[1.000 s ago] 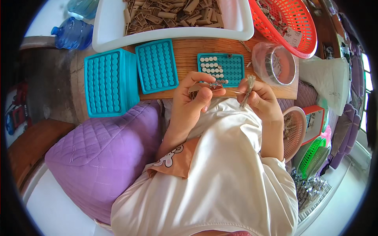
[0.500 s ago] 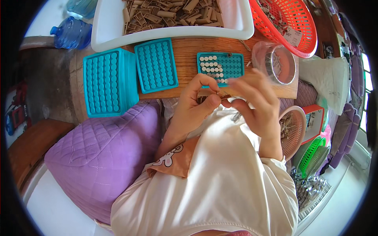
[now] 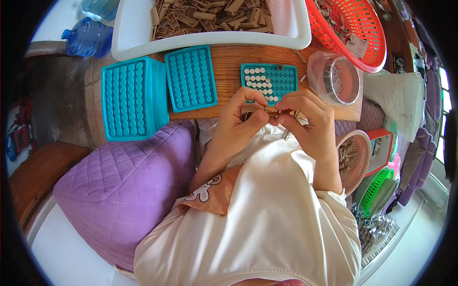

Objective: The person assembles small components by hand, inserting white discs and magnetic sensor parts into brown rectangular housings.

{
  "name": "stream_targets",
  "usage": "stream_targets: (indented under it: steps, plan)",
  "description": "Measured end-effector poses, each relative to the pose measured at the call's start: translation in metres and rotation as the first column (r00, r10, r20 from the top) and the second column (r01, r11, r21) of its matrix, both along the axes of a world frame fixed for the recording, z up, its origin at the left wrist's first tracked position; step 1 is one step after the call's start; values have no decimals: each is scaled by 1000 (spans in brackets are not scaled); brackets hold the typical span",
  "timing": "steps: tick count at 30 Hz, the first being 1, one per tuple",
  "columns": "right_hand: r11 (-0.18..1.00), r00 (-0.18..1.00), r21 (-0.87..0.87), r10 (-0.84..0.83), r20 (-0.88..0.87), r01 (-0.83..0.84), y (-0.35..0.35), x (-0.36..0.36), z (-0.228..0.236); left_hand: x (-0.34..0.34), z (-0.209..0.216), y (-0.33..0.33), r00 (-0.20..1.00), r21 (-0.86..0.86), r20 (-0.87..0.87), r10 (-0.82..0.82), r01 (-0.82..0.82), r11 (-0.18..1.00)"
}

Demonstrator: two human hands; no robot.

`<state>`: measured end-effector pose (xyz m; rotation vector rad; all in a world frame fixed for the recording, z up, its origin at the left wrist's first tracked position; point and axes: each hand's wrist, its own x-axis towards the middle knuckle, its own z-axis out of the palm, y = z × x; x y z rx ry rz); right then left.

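My left hand is closed in a pinch on a small brown piece in front of my chest. Thumb and index finger of my right hand come together at the other end of that piece. A thin silvery tool, perhaps tweezers, sticks out below my right palm; its grip is partly hidden by the fingers. Just beyond my fingertips lies a small teal tray with round hollows. White round pieces fill several hollows on its left side.
A white tub of brown pieces stands at the back, beside a red basket. To the left are a teal tray and a tray stack. A lined round container sits right, above a pink basket.
My right hand, blurred and raised with spread fingers before, has come down and closed against the brown piece. The left hand keeps its pinch at nearly the same spot.
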<state>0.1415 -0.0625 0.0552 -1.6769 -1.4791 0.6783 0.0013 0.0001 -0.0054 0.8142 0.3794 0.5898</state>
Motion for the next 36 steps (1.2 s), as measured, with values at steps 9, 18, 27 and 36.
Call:
stream_targets:
  steps: [9,18,27,36]
  plan:
    - [998,995,-48,-49,-83,45,3,-4,-5,2,-6,-1,1000,-25,16,25,-25,999]
    - [958,928,26,-269,-257,285,6,-30,-14,9,-12,-2,946,-319,249,207,-121,940]
    - [923,872,43,-345,-348,382,8,-40,-17,14,-6,-12,935,-27,239,262,-263,964]
    - [985,986,89,-142,-81,149,8,-30,-11,9,-7,-12,934,2,244,261,-270,963]
